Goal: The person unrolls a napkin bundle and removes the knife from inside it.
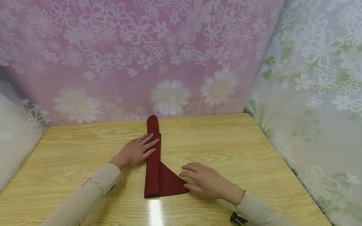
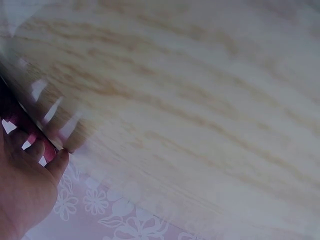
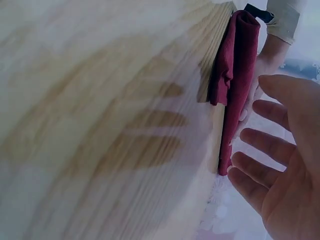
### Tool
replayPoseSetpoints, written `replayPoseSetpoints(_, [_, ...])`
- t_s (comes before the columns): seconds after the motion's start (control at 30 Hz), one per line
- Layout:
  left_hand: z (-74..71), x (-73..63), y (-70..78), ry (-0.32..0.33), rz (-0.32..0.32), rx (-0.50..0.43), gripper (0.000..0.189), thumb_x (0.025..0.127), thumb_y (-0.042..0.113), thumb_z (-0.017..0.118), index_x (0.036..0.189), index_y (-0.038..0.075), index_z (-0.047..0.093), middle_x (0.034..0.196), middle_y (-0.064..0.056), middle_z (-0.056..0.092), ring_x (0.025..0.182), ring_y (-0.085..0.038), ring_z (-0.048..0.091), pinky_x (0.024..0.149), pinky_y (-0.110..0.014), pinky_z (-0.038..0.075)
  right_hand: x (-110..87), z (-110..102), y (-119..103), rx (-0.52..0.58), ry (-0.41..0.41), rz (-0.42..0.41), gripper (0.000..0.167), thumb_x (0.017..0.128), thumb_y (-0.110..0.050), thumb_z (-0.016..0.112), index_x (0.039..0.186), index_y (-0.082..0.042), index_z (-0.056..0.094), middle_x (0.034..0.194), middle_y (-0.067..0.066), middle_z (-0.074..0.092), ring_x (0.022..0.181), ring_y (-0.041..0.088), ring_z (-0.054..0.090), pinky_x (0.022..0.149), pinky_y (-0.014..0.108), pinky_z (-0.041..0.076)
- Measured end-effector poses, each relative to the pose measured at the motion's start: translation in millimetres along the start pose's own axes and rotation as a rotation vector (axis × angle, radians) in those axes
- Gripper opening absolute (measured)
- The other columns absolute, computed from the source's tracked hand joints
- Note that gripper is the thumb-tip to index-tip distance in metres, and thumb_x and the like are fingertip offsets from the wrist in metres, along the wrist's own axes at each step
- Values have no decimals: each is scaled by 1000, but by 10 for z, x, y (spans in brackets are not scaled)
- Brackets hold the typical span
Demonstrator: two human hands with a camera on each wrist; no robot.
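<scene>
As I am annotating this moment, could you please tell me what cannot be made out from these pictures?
Head view: the part of the folded red cloth that the left hand covers.
Head view: the lettering on the left sleeve, too small to read.
Left wrist view: much of the cloth, cut off by the left edge.

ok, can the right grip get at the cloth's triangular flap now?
Probably yes: the right grip is by the tip of the red flap, nothing visible between; the left grip rests farther up, on the rolled part.
</scene>
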State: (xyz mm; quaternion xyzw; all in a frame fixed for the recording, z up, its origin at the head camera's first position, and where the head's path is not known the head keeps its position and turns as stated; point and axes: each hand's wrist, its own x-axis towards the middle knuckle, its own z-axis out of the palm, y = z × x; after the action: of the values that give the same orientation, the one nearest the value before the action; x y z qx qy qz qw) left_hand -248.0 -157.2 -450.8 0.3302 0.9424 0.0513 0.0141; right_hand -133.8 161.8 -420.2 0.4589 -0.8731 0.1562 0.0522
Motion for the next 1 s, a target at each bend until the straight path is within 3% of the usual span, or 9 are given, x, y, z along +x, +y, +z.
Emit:
replayPoseSetpoints(0.4, [-34, -4, 18, -2, -6, -1, 55, 103, 50, 28, 152, 25, 30, 156, -9, 22, 143, -27, 18, 108, -53, 28, 38, 20, 54, -34, -226, 9, 49, 102, -45, 39, 143, -21, 47, 149, 8, 37, 138, 29, 29, 110, 41, 29])
replayPoseSetpoints(1.0, [-23, -3, 26, 2, -8, -1, 55, 103, 50, 27, 152, 26, 29, 156, -8, 22, 142, -27, 19, 108, -52, 28, 56, 98, 82, -143, -316, 9, 54, 102, -50, 30, 150, -27, 34, 154, 7, 27, 141, 32, 22, 113, 42, 21])
